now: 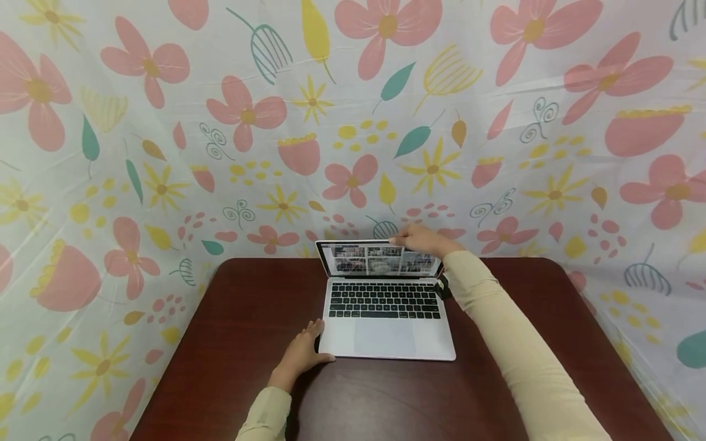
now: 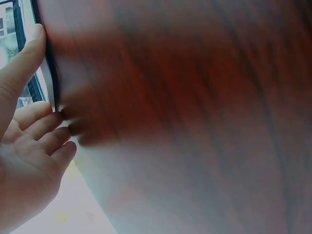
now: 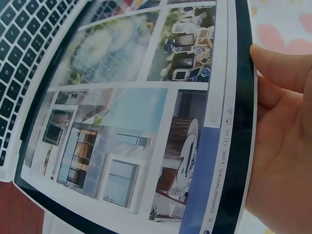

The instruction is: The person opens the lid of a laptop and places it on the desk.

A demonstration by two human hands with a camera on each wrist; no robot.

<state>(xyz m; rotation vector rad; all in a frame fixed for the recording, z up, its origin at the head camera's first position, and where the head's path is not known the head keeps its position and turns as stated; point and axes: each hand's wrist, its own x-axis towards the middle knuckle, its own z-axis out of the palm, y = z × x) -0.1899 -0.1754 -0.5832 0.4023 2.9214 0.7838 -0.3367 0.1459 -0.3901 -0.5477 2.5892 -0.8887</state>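
Observation:
A silver laptop [image 1: 339, 338] lies on the dark red table, its lid raised and its lit screen [image 1: 366, 262] showing rows of pictures. My right hand [image 1: 421, 239] pinches the top edge of the lid, right of its middle. In the right wrist view, the thumb [image 3: 280, 68] lies at the lid's rim, with the other fingers partly hidden behind the lid. At the laptop's front left corner, my left hand [image 1: 302, 349] rests with fingers spread. Its thumb touches the front edge while the other fingers lie along the left side, apart from the keyboard [image 1: 380, 300].
The wooden table [image 1: 248, 300] has rounded far corners. A white cloth [image 1: 182, 165] printed with flowers and leaves hangs behind it and along both sides. A small black object [image 1: 443, 288] shows beside the laptop's right edge, below my right sleeve [image 1: 496, 318].

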